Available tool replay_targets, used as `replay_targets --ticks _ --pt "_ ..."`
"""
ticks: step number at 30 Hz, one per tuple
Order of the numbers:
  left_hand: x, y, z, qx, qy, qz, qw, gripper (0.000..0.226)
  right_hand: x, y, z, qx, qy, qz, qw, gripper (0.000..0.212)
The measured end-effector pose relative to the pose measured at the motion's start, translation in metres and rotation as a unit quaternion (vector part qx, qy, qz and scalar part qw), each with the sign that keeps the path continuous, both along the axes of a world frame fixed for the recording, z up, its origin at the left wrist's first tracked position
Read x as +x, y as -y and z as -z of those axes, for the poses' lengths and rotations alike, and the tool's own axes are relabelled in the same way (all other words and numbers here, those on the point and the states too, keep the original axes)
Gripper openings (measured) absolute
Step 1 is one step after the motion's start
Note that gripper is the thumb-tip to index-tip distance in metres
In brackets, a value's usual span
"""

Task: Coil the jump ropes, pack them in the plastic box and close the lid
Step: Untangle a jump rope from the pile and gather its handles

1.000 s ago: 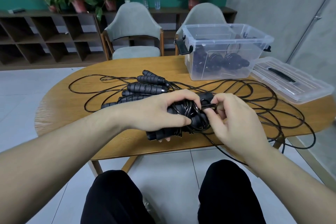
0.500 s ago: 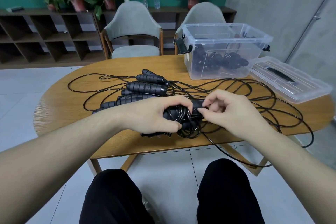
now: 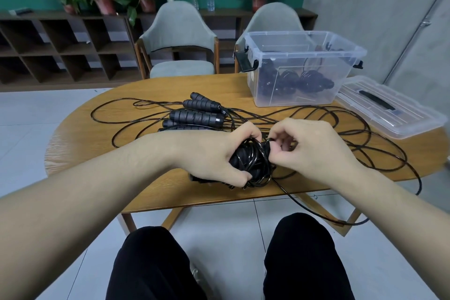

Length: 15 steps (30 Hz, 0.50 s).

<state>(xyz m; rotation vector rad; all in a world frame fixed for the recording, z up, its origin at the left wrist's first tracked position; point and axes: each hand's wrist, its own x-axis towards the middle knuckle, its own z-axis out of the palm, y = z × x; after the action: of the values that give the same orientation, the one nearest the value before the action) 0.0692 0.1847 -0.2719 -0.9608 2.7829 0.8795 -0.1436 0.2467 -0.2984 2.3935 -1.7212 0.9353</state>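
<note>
From my remote seat I see an oval wooden surface (image 3: 80, 143) filling the middle of the view, its grain pale at the 9 o'clock edge. At 2 o'clock on it stands the clear plastic box (image 3: 302, 68), lid off, with black latches at both ends; through its wall I make out several dark coiled ropes (image 3: 299, 80) lying on the bottom. The lid (image 3: 389, 107) lies flat on the surface just to the box's right, at about 3 o'clock, with a black handle along its top.

Loose jump ropes (image 3: 353, 129) sprawl across the surface as thin, glossy black cords in wide overlapping loops, from 10 o'clock round to 4 o'clock, and one loop hangs off the near edge at 4 o'clock. A cluster of ribbed black handles (image 3: 197, 114) lies side by side near the centre, just beyond my left wrist.

At the centre, near the front edge, the left hand (image 3: 211, 158) has its grip curled round a tight bundle of rope (image 3: 250, 161): many glossy black turns wound over what look like handles, whose ends stick out below the palm. The right hand (image 3: 314, 151) touches that bundle from the 3 o'clock side, its grip narrow, thumb and fingertips pinching a strand at the top of the coil. A cord runs from the bundle down past the front edge toward 5 o'clock.
</note>
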Motion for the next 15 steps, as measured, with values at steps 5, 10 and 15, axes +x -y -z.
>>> replay_targets --ticks 5,10,15 --pt "-0.012 0.003 -0.012 -0.07 0.05 0.023 0.996 0.056 0.002 0.014 -0.006 0.046 0.178 0.07 0.981 0.008" --pt "-0.024 0.003 -0.017 -0.122 0.095 0.054 0.987 0.058 -0.003 0.03 -0.012 0.074 0.321 0.072 0.941 0.013" --pt "-0.035 0.008 -0.015 -0.144 0.126 -0.007 0.981 0.072 0.006 0.027 -0.02 0.059 0.356 0.009 0.933 0.014"
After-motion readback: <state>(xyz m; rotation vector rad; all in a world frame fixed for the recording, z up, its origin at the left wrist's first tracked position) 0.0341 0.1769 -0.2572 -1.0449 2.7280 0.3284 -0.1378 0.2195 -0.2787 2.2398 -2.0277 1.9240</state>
